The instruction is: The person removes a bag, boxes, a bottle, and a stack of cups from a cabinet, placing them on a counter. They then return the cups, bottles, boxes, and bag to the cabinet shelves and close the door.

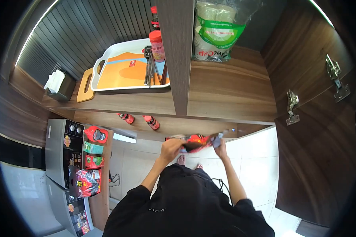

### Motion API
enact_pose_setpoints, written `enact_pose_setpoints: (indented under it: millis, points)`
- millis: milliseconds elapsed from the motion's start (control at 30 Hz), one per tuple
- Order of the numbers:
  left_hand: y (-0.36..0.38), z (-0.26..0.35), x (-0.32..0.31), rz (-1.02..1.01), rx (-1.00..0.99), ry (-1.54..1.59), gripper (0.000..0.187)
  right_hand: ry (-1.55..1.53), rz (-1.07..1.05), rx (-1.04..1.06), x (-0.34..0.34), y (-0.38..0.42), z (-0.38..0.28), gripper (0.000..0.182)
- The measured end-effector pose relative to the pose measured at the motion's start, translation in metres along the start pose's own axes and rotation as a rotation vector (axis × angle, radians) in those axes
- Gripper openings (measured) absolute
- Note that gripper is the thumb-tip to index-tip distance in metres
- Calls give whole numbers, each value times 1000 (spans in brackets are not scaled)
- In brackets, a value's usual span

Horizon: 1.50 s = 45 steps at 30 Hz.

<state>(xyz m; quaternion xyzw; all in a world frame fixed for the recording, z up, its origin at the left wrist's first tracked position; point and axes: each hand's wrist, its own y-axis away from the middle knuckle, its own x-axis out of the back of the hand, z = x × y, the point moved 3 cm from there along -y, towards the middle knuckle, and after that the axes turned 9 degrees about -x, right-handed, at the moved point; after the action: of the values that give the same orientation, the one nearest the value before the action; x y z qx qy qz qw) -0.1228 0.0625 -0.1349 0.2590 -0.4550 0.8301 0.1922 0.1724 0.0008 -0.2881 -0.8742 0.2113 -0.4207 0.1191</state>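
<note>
A wide wooden shelf point(229, 91) fills the centre and upper part of the frame, split by an upright divider. On its left half lies a white tray point(122, 71) with an orange base, a red-capped jar point(157, 45) standing on it; on its right half stands a bag of paper cups point(213, 29). At lower left a grey microwave point(61, 152) sits beside a narrow ledge of red and green packets. Just below the shelf's front edge, at centre, both hands grip a red packet point(194, 142): glossy, crumpled, with dark print. The left hand point(171, 149) is clenched on its left end; the right hand point(221, 148) pinches its right end
</note>
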Motion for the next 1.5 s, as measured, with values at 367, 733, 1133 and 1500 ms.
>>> enact_pose_setpoints:
  millis: [367, 733, 1133, 1500]
  points:
    - [-130, 138, 110, 152, -482, -233, 22, -250, 81, 29, 256, -47, -183, 26]
    - [-246, 158, 149, 577, -278, -92, 40, -515, 709, 99, 316, -226, -237, 10]
    - [-221, 134, 52, 524, -198, 68, 21, -934, 19, 22, 138, -357, -206, 19]
    - [-193, 91, 15, 86, -277, -456, 27, -1109, -152, 13, 107, -375, -240, 24]
